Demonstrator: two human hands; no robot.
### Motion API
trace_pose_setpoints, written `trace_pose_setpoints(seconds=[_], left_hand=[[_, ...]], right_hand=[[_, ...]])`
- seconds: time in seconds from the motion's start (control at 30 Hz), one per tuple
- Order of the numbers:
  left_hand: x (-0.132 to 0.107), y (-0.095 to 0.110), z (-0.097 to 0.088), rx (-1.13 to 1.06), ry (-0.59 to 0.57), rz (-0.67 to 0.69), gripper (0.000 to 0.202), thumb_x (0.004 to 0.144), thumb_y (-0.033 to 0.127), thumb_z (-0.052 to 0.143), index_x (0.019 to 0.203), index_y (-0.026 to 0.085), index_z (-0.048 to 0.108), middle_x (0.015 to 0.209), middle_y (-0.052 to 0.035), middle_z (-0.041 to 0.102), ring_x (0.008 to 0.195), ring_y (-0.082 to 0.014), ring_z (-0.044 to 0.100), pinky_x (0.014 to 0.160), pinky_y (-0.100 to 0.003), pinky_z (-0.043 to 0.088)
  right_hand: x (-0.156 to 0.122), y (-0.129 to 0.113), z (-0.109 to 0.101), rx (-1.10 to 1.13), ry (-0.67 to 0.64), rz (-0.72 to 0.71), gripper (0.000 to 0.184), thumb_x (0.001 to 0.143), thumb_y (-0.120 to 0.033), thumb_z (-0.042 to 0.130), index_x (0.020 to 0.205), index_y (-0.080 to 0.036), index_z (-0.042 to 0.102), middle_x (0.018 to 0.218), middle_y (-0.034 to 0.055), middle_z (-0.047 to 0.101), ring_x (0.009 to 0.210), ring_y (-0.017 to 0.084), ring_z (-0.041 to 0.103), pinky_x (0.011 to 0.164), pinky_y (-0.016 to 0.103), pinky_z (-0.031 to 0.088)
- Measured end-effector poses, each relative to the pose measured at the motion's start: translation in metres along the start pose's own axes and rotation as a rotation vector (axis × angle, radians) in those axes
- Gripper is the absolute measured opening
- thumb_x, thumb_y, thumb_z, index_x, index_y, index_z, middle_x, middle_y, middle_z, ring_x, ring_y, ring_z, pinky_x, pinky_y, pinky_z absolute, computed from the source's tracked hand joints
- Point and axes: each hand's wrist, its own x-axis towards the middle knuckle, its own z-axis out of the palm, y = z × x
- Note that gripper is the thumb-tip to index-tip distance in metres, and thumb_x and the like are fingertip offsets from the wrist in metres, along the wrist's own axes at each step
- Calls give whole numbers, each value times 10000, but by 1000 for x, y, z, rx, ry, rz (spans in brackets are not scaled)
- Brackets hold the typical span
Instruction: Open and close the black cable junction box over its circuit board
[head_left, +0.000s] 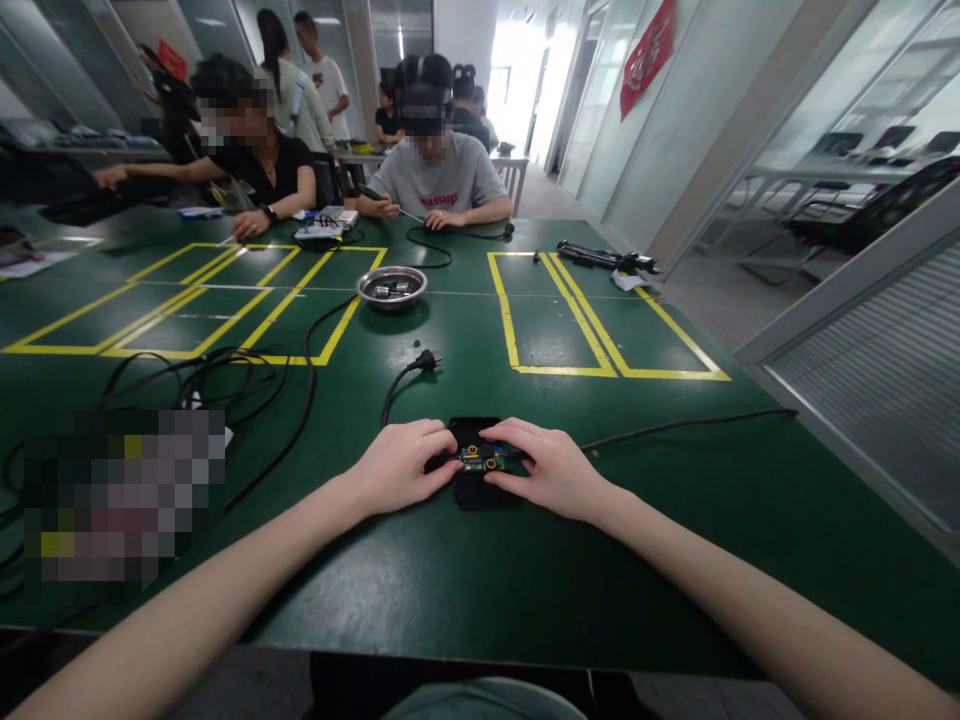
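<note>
A small black device (472,490) lies open on the green table near its front edge, with a little circuit board (480,462) and yellow rings showing inside. My left hand (401,465) rests on its left side, fingers curled and pressed on the casing. My right hand (544,468) covers its right side, fingers bent over the board. Both hands grip the device between them.
A black cable with a plug (425,361) lies just beyond the device. Tangled black cords (225,375) sit at the left. A metal bowl (391,286) with parts stands mid-table among yellow tape outlines (592,340). Two people work at the far edge; a black tool (604,258) lies at the right.
</note>
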Motion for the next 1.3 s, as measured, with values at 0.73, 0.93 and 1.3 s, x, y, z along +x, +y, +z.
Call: trace_pose_setpoints(seconds=[0.73,0.93,1.3], left_hand=[[-5,8,-13,-218,-66,167,84,835,219,552,793,184,616,643,23,611,492,-96,519,501,-214,362],[-1,4,-14,-106,-102,101,131,854,230,549,754,185,621,640,20,602,520,-112,538,523,-226,356],[-1,1,-13,-27,-81,74,123,856,237,559,766,190,628,657,18,607,552,-124,546,536,-234,349]], right_hand=[[-7,7,-30,-104,-121,-188,344,1018,-252,456,714,-185,603,597,-7,581,513,105,506,546,236,338],[-4,7,-25,-166,-78,-120,340,1027,-278,458,752,-184,636,640,16,636,548,127,558,567,245,360],[-2,11,-17,-230,-90,-65,345,1040,-268,446,754,-186,622,704,34,654,616,149,596,609,262,381]])
